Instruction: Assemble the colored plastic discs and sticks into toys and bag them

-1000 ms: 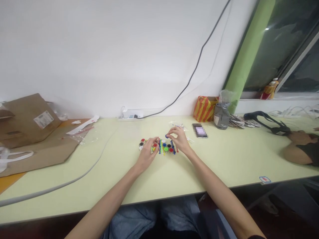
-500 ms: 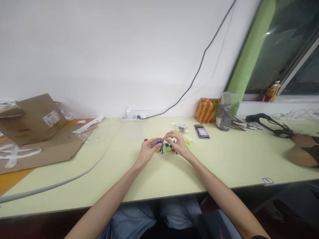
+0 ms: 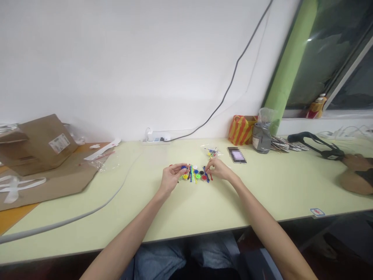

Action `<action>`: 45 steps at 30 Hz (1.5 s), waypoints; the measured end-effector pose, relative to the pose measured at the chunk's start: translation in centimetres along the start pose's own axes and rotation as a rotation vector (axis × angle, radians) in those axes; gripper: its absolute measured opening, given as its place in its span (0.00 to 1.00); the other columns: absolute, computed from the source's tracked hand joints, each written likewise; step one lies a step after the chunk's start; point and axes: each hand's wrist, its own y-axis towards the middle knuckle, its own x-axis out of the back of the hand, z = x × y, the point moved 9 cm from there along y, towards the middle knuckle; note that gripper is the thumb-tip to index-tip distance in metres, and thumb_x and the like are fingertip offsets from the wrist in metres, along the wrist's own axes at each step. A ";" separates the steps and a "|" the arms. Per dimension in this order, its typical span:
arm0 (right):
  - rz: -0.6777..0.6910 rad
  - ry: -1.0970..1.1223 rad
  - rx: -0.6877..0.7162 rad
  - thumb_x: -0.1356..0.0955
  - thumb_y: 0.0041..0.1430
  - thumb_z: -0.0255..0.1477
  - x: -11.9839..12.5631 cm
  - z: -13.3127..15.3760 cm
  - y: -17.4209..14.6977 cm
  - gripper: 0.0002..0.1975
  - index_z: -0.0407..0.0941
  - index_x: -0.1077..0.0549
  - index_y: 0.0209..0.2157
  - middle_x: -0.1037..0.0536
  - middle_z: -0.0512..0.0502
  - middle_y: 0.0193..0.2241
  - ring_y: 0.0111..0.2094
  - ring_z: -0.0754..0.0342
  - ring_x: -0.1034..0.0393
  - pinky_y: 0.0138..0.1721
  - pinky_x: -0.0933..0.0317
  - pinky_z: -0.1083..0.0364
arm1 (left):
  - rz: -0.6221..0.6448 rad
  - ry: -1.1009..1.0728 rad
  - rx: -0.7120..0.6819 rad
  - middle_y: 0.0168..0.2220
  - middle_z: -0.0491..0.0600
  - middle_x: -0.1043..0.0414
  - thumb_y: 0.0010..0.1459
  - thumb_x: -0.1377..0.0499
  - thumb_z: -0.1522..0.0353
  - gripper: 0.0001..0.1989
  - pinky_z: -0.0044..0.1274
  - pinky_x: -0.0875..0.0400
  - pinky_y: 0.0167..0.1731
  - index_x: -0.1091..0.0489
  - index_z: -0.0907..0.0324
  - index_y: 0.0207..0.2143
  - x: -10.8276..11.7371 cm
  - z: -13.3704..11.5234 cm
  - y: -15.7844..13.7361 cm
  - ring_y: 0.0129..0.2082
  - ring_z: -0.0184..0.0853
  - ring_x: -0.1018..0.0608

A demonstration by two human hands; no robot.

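Small coloured plastic pieces lie in a group on the table: round discs, among them a green disc [image 3: 198, 176], a yellow disc [image 3: 185, 177] and a black disc [image 3: 201, 172], and thin sticks such as a blue stick [image 3: 190, 174]. At the group's left side is my left hand [image 3: 171, 178], thumb and fingers closed together by a blue disc [image 3: 183, 168]; whether they grip it is unclear. My right hand [image 3: 219, 169] pinches at the right end, its fingertips over the blue and red sticks [image 3: 207, 175]. What that pinch holds is too small to make out.
Behind my right hand lies a clear bag [image 3: 212, 151] of more pieces, beside a phone [image 3: 237, 154]. A striped bag [image 3: 240, 129] and a grey pouch [image 3: 261, 138] stand farther back. Cardboard [image 3: 43, 144] and a grey cable [image 3: 96, 209] occupy the left side.
My right hand has moved right and a little lower, away from my left hand, uncovering more discs and sticks. My left hand has shifted slightly left, and the view has tilted a little.
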 end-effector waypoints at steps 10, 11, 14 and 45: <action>0.009 -0.016 -0.029 0.27 0.49 0.26 -0.7 -0.2 0.1 0.03 0.46 0.17 0.27 0.21 0.47 0.27 0.32 0.52 0.29 0.36 0.39 0.56 | 0.022 0.099 -0.062 0.44 0.57 0.20 0.52 0.33 0.59 0.23 0.33 0.23 0.46 0.26 0.62 0.47 -0.1 -0.4 0.2 0.40 0.41 0.17; 0.006 -0.019 -0.028 0.27 0.50 0.26 -0.7 -0.3 0.1 0.03 0.46 0.18 0.27 0.22 0.47 0.27 0.32 0.52 0.29 0.36 0.39 0.56 | 0.015 0.135 -0.075 0.44 0.56 0.20 0.52 0.33 0.59 0.23 0.32 0.23 0.45 0.26 0.61 0.48 0.0 -0.4 0.2 0.41 0.41 0.18; -0.012 -0.011 -0.011 0.27 0.50 0.26 -0.5 -0.6 0.2 0.02 0.45 0.18 0.27 0.22 0.46 0.28 0.33 0.51 0.30 0.37 0.39 0.55 | -0.009 0.259 -0.126 0.45 0.55 0.20 0.54 0.35 0.60 0.19 0.32 0.24 0.45 0.25 0.59 0.46 0.1 -0.3 0.2 0.42 0.40 0.18; -0.524 0.247 0.097 0.34 0.58 0.29 -1.1 8.7 0.4 0.05 0.45 0.25 0.33 0.21 0.47 0.31 0.36 0.51 0.27 0.41 0.37 0.52 | -0.108 0.703 -0.368 0.33 0.46 0.30 0.59 0.42 0.68 0.03 0.24 0.35 0.35 0.31 0.58 0.35 0.5 -2.2 -0.6 0.34 0.34 0.27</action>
